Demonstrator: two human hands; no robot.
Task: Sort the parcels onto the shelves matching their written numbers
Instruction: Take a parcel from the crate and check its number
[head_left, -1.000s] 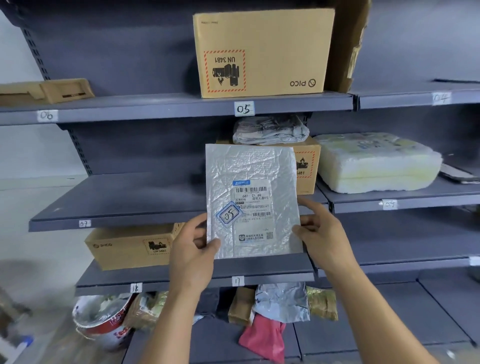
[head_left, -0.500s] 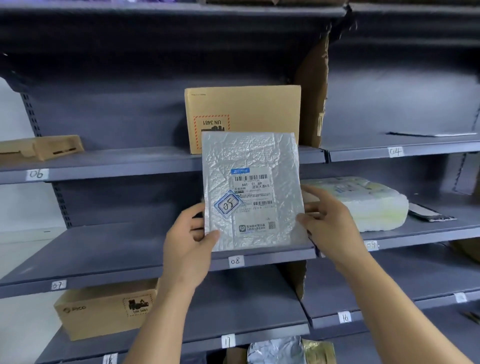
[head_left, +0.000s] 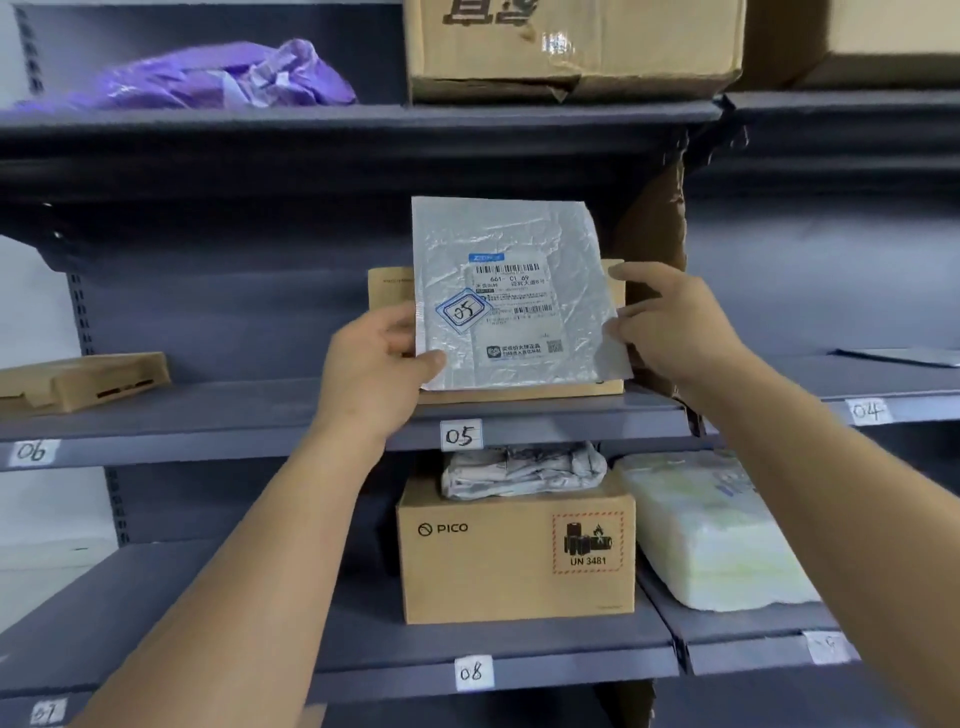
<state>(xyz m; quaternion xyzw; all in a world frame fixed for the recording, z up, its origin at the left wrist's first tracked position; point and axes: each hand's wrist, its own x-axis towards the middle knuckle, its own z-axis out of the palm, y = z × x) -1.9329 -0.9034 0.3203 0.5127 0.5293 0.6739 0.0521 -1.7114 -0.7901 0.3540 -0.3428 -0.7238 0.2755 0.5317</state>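
Flat silver crinkled plastic mailer (head_left: 511, 291), white barcode label, "05" handwritten in blue-edged sticker. I hold it upright, label twd me, bottom edge just over grey metal shelf (head_left: 571, 420) tagged 05.

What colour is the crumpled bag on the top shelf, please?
The bag is purple, clearest in the head view.

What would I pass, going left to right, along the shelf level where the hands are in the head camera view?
Flat cardboard piece → left hand → silver parcel marked 05 → right hand → thin dark packet lying flat at the far right.
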